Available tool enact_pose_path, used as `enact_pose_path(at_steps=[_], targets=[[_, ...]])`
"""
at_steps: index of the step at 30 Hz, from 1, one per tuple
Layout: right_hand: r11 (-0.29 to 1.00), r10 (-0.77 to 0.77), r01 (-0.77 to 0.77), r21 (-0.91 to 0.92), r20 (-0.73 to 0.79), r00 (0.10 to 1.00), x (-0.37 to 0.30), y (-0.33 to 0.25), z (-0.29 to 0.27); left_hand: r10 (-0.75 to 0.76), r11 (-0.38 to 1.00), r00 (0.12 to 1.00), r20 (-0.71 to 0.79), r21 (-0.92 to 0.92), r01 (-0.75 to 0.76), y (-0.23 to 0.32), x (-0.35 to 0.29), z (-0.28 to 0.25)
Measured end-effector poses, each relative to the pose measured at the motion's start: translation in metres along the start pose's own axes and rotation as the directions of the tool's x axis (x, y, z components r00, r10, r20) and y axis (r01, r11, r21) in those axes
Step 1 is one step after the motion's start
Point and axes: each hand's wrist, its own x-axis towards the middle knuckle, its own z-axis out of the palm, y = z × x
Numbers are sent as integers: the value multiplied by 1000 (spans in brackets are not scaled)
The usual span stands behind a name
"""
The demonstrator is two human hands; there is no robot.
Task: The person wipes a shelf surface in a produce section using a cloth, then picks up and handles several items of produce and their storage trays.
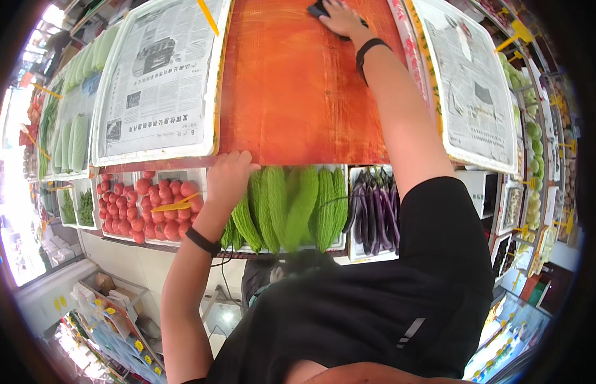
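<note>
A wide orange-red board [279,83] with a streaked, shiny surface lies in front of me. At its far end my right hand [341,19] is stretched out, pressing on a black cloth-like thing [319,9] that is partly hidden under the fingers. My left hand [231,176] rests on the board's near edge, beside the corner of a white tray lined with newspaper [163,83]; its fingers lie over the edge and hold nothing.
Another newspaper-lined white tray [467,83] flanks the board on the right. Below the near edge sit red tomatoes [151,208], green bitter melons [288,205] and purple eggplants [376,211]. Yellow tag holders [517,35] stick up at the sides. More vegetables [71,141] stand at far left.
</note>
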Motion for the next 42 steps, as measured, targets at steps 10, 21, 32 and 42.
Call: enact_pose_path(at_steps=[10, 21, 32, 42], targets=[[899, -375, 306, 314, 187, 908, -299, -135, -138, -92, 994, 994, 55, -50, 95, 0, -6, -7], [910, 413, -408, 70, -85, 907, -232, -30, -70, -70, 995, 993, 94, -70, 76, -3, -3, -2], [766, 642, -642, 36, 5, 767, -30, 23, -32, -94, 994, 988, 120, -49, 101, -2, -1, -9], [831, 551, -556, -6, -120, 826, 81, 74, 18, -118, 993, 985, 124, 28, 115, -1, -6, -10]])
